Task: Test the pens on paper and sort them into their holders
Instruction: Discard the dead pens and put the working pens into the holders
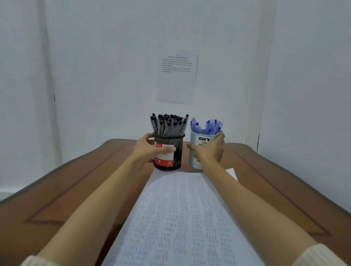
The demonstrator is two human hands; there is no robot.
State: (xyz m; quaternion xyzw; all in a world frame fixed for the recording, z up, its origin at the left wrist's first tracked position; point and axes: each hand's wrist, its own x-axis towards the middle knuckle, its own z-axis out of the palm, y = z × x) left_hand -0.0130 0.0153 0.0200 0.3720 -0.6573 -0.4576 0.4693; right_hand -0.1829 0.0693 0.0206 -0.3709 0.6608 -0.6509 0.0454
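Pens (171,122) are not touched by any finger right now; only their holders are gripped. The left hand (147,149) is wrapped round the black mesh holder (178,143), with the thumb laid across its red and white label. The right hand (211,150) is wrapped round the pale blue holder (199,140), with the fingers up near the rim. Black pens (164,126) are packed tight in the mesh holder, and blue pens (212,126) stand more loosely in the blue one. Both holders are set side by side at the far end of the paper (184,218); whether they touch cannot be told. The paper is covered with rows of small marks and is laid down the middle of the brown table (70,187). A printed sheet (176,84) is stuck on the wall behind. The full holders are likely a bit heavy at the top, so they are best gripped round the middle and kept upright, or pens may be spilled. The blue holder looks smooth and could slip; the mesh looks rougher. A single pen is likely light, stiff and smooth, and is best pinched by the end that sticks out and pulled straight up.
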